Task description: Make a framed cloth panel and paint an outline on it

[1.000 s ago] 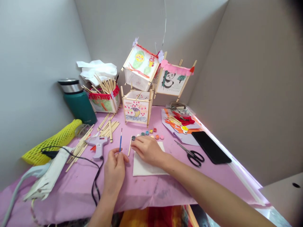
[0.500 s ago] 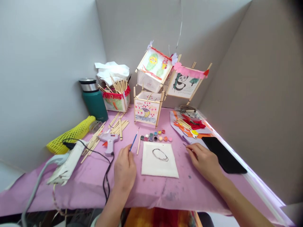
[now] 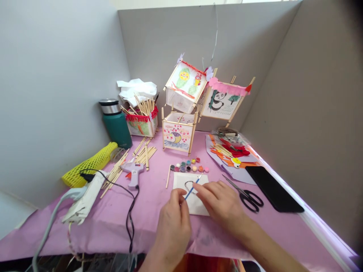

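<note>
A thin blue paintbrush point(image 3: 193, 187) slants over the white square sheet point(image 3: 198, 208), its tip pointing up and away. My left hand point(image 3: 173, 224) pinches the brush near its lower end. Beside it, my right hand point(image 3: 219, 200) has its fingers curled close to the brush's middle, thumb side hidden; whether it grips the brush is unclear. The sheet bears a dark looped outline, partly covered by my fingers. Small paint pots point(image 3: 188, 168) stand in rows just behind the sheet. Black-handled scissors point(image 3: 247, 196) lie right of my right hand.
A glue gun point(image 3: 135, 174) with a black cord, wooden sticks point(image 3: 115, 173) and a power strip point(image 3: 82, 202) lie left. Paper lanterns point(image 3: 178, 136), a green bottle point(image 3: 116, 126) and a stick box point(image 3: 141, 126) stand behind. A black phone point(image 3: 273, 189) lies right.
My left hand has moved right with the brush, onto the sheet's near edge. My right hand has moved left from the scissors, which now show fully, and reached the brush.
</note>
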The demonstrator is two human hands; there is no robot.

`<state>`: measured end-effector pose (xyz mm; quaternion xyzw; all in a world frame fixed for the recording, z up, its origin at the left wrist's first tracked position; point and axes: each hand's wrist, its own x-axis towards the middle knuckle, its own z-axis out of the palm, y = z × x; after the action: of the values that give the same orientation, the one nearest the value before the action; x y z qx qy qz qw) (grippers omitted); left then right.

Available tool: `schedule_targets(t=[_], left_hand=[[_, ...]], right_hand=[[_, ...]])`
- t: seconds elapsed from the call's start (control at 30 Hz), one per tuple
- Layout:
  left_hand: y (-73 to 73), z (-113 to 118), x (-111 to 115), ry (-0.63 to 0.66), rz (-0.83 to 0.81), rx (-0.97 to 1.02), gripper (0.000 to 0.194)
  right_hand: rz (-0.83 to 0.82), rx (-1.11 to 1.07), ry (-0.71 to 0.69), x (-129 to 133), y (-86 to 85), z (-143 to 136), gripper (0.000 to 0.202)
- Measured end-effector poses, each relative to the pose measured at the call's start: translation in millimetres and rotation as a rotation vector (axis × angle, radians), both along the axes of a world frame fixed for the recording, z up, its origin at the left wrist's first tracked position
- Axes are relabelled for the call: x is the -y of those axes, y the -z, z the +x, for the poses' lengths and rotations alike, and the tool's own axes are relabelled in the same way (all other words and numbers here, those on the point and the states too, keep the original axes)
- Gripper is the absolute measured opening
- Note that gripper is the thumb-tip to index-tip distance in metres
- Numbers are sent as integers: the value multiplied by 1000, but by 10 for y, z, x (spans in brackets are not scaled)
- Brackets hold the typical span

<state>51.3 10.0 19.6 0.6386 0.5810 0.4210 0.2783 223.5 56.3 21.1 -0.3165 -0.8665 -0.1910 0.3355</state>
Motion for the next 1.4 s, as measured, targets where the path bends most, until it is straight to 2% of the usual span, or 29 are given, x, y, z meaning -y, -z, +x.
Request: schedule_targets(t=[0.1,0.2,0.3,0.4,0.5,0.57,0.63,0.7,0.83,0.9,1.1,1.4], left_hand=[[0,72,14,49,-37,81,19],[-23,35,-8,106,-83,189,26],[-30,-75,-49,65,-68,216,32],[30,-188,-112,-38,2,104,30],[150,-227,-171,-36,132,-116,22],[225,-209,-196,9,221,-294,18],[270,-177,-208,28,273,-429,20],[283,-149,-211,27,290,-510,22],[267,-126,-201,28,309,-599,24],[265,-124,-194,21,317,-623,23],[275,-111,-190,18,321,-652,24],[257,-106,-189,10,312,-652,24]], right_hand=[[0,42,-32,-34,31,-108,23],[4,47,-4,-156,14,-91,19],[-26,-108,37,-329,-85,-8,15],[-254,-443,38,-462,-181,37,16],[-514,-687,-52,-496,-151,-5,19],[-599,-712,-116,-469,-63,-53,19],[-614,-658,-139,-428,36,-82,23],[-652,-634,-155,-392,114,-85,28],[-810,-722,-196,-361,203,-60,28],[-815,-746,-186,-351,230,-63,30],[-673,-650,-116,-310,250,-113,33],[-620,-619,-73,-313,234,-146,29]])
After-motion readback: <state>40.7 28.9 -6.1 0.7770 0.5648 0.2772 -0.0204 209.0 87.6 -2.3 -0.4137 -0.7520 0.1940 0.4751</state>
